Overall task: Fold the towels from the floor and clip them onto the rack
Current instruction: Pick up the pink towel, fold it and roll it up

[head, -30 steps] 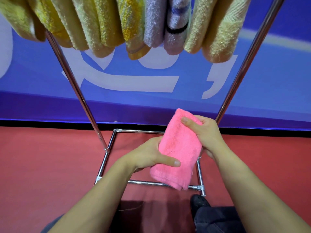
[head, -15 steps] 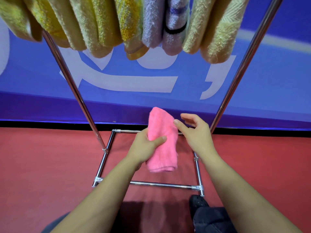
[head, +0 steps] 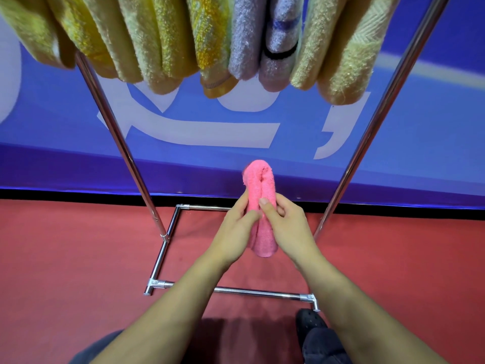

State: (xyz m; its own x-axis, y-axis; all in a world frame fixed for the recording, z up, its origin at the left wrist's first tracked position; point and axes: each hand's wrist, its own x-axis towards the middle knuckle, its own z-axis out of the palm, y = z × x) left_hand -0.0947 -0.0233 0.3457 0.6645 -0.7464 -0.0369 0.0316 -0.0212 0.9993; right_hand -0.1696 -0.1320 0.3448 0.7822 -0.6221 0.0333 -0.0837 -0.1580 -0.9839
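Head view: we grip the folded pink towel (head: 261, 206) upright between both hands, the left hand (head: 233, 233) and the right hand (head: 287, 227) each pinching it with thumb and curled fingers. It is held above the rack (head: 126, 151) base over the red floor (head: 65, 258), below the hanging towels (head: 183, 40).

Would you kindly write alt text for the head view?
Both hands, left hand and right hand, grip a folded pink towel upright above a red floor. Yellow and lilac towels hang from a metal rack overhead.
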